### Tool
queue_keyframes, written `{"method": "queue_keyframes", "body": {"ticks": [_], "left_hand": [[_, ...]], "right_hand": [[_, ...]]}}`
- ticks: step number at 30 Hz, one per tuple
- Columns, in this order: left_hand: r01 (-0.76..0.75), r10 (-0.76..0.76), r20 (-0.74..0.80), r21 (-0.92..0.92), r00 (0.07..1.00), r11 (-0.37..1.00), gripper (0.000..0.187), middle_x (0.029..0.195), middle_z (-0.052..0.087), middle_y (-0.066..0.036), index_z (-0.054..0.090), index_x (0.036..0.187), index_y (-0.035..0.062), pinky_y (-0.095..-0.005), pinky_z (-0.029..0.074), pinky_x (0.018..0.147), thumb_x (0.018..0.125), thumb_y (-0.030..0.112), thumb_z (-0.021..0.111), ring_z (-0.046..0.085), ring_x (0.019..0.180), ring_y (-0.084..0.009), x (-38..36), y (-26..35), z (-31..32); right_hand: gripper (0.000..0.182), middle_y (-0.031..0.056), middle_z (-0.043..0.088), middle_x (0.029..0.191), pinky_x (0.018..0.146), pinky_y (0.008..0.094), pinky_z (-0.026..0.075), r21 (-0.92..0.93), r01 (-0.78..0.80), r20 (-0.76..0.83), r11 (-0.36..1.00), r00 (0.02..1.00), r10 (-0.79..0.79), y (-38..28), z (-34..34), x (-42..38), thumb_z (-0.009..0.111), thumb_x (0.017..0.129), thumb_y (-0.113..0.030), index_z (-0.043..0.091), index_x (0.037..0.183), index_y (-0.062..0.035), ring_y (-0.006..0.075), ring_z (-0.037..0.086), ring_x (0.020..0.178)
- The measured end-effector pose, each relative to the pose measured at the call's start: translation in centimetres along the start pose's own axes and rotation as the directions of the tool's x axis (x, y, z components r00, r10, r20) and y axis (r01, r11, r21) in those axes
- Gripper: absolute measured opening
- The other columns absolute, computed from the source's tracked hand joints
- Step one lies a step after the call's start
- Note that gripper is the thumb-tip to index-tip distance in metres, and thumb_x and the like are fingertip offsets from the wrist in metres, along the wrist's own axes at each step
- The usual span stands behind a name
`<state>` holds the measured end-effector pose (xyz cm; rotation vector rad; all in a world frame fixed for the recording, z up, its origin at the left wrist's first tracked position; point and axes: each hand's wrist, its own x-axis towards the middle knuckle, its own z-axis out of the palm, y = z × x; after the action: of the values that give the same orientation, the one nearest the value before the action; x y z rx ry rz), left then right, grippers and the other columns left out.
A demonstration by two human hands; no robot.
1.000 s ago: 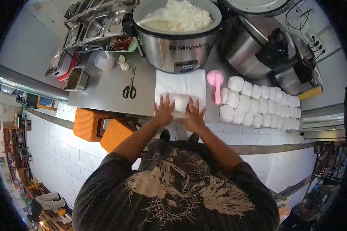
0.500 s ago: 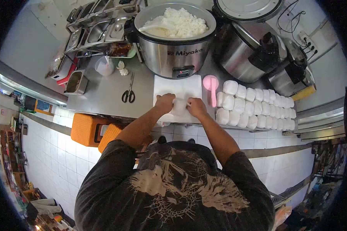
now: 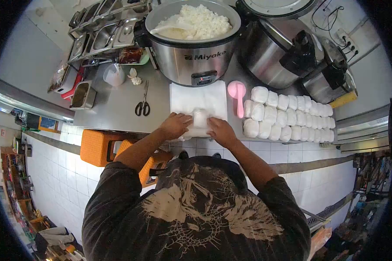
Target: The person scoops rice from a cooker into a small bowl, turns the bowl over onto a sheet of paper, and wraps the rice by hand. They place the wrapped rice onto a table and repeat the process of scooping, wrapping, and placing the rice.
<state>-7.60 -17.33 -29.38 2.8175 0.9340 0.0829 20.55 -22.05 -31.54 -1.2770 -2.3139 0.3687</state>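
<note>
L hand [image 3: 177,125] + R hand [image 3: 221,131] flank wht bundle [image 3: 200,118]; contact hard to make out, can't tell if clamped.

Rice cookers [image 3: 191,63] show this is a kitchen

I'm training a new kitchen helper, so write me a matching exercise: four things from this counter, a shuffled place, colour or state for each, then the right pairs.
Things
1. Scissors
2. Scoop
3. Lone white bundle
4. Miyako cooker

Descriptions
a. Open, holding rice
b. Pink
c. Between the left hand and right hand
d. Black-handled

Pairs: 1-d, 2-b, 3-c, 4-a
</note>
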Motion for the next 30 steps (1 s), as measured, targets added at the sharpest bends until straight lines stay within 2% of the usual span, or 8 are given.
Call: {"method": "queue_keyframes", "body": {"ticks": [2, 5, 8, 14, 17, 20, 26, 30], "left_hand": [[-0.003, 0.005, -0.028, 0.053, 1.0, 0.999, 0.036, 0.131, 0.059, -0.006, 0.063, 0.124, 0.0085, -0.0428, 0.044, 0.102, 0.089, 0.017, 0.064, 0.055, 0.121, -0.0239, 0.5, 0.0, 0.3], [-0.068, 0.069, -0.147, 0.014, 0.987, 0.998, 0.032, 0.123, 0.064, -0.002, 0.067, 0.118, 0.0114, -0.0414, 0.045, 0.1, 0.087, 0.015, 0.064, 0.057, 0.118, -0.0218, 0.7, -1.8, 3.4], [-0.069, 0.069, -0.171, 0.001, 0.983, 0.998, 0.025, 0.115, 0.067, -0.001, 0.069, 0.109, 0.0128, -0.0409, 0.045, 0.098, 0.085, 0.014, 0.063, 0.059, 0.114, -0.0203, 1.2, -1.9, 3.5], [-0.113, 0.107, -0.111, -0.052, 0.988, 0.992, 0.014, 0.106, 0.069, -0.004, 0.066, 0.099, 0.0113, -0.0412, 0.047, 0.095, 0.086, 0.013, 0.062, 0.063, 0.108, -0.0252, 2.8, -2.7, 1.9], [0.164, -0.146, 0.082, -0.313, 0.986, 0.935, 0.016, 0.1, 0.069, -0.007, 0.064, 0.101, 0.0093, -0.0423, 0.049, 0.092, 0.086, 0.012, 0.067, 0.063, 0.106, -0.029, 4.5, -2.9, 1.5], [0.299, -0.326, 0.063, -0.587, 0.943, 0.753, 0.024, 0.1, 0.067, -0.013, 0.061, 0.105, 0.0077, -0.045, 0.05, 0.088, 0.084, 0.011, 0.071, 0.062, 0.105, -0.0339, 5.3, -3.5, 1.6], [0.094, -0.14, -0.159, -0.266, 0.977, 0.959, 0.03, 0.101, 0.062, -0.02, 0.056, 0.108, 0.0074, -0.0504, 0.048, 0.085, 0.082, 0.007, 0.072, 0.059, 0.106, -0.0411, 7.2, -3.3, 4.8], [0.307, -0.386, -0.053, -0.51, 0.921, 0.803, 0.029, 0.102, 0.061, -0.014, 0.055, 0.107, 0.0083, -0.0424, 0.051, 0.082, 0.083, 0.002, 0.07, 0.06, 0.096, -0.0339, 6.0, -1.2, 3.4]], "right_hand": [[0.024, 0.013, 0.063, 0.118, 0.092, 0.045, 0.049, 0.03, -0.027, 0.061, 0.999, 0.998, 0.025, -0.9, -0.8, 0.2, 0.066, 0.088, -0.017, 0.066, 0.108, -0.0041, 0.0323, 0.061, 0.108], [0.019, 0.0121, 0.066, 0.111, 0.091, 0.0453, 0.049, -0.016, 0.075, -0.074, 0.997, 0.994, -0.076, 0.1, 0.7, 0.3, 0.065, 0.086, -0.013, 0.067, 0.103, -0.0035, 0.0321, 0.063, 0.104], [0.015, 0.0123, 0.067, 0.105, 0.09, 0.0453, 0.05, 0.014, 0.07, -0.066, 0.997, 0.995, -0.069, 0.5, 0.7, 0.5, 0.063, 0.085, -0.01, 0.068, 0.097, -0.0031, 0.0323, 0.063, 0.101], [0.018, 0.0124, 0.069, 0.103, 0.09, 0.046, 0.05, 0.054, 0.097, -0.017, 0.994, 0.995, -0.097, 2.5, 1.3, 1.2, 0.061, 0.082, -0.005, 0.065, 0.099, -0.0049, 0.0335, 0.064, 0.101], [0.015, 0.0146, 0.067, 0.104, 0.089, 0.0476, 0.05, 0.207, -0.274, 0.123, 0.939, 0.96, 0.252, 1.3, -0.3, 3.0, 0.065, 0.084, -0.008, 0.063, 0.098, -0.0038, 0.0363, 0.062, 0.102], [0.019, 0.0178, 0.066, 0.097, 0.087, 0.0482, 0.051, 0.259, -0.481, 0.268, 0.837, 0.869, 0.416, 2.1, 0.2, 4.9, 0.069, 0.085, -0.012, 0.06, 0.099, -0.0029, 0.0373, 0.062, 0.099], [0.027, 0.0178, 0.066, 0.092, 0.083, 0.0449, 0.052, -0.084, -0.405, 0.203, 0.911, 0.888, 0.413, 2.4, 1.8, 6.8, 0.072, 0.081, -0.009, 0.059, 0.104, -0.0024, 0.0374, 0.065, 0.092], [0.026, 0.012, 0.066, 0.1, 0.083, 0.0385, 0.052, 0.316, -0.501, 0.359, 0.806, 0.85, 0.387, 1.2, 0.0, 6.4, 0.072, 0.08, -0.004, 0.059, 0.103, -0.0022, 0.0288, 0.065, 0.097]]}}
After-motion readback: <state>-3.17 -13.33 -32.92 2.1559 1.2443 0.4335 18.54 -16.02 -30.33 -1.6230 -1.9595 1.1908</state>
